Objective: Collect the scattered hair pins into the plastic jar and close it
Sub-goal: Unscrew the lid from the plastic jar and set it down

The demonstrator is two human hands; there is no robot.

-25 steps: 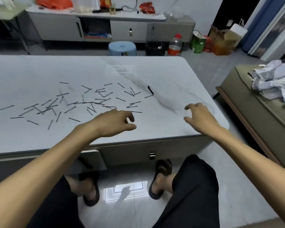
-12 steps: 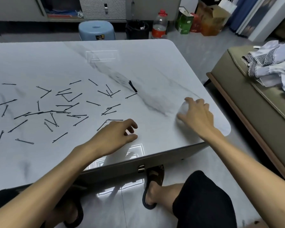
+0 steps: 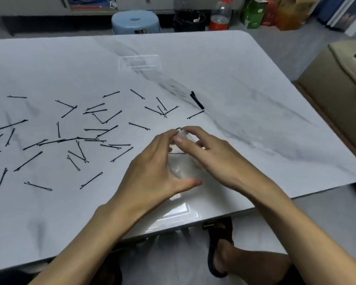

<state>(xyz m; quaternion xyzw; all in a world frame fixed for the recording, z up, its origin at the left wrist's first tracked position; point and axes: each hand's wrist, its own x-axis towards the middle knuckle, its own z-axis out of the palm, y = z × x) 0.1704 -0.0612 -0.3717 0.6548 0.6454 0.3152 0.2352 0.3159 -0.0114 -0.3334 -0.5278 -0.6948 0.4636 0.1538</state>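
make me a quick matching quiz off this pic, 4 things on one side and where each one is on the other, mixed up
Things
1. plastic jar
2. hair pins
3. blue stool
4. thick black clip

Places
a. on the floor beyond the far edge of the table
b. held between the left hand and the right hand
c. scattered over the left and middle of the table
d. lying singly on the table at the right end of the scatter

Pairs: 1-b, 2-c, 3-a, 4-d
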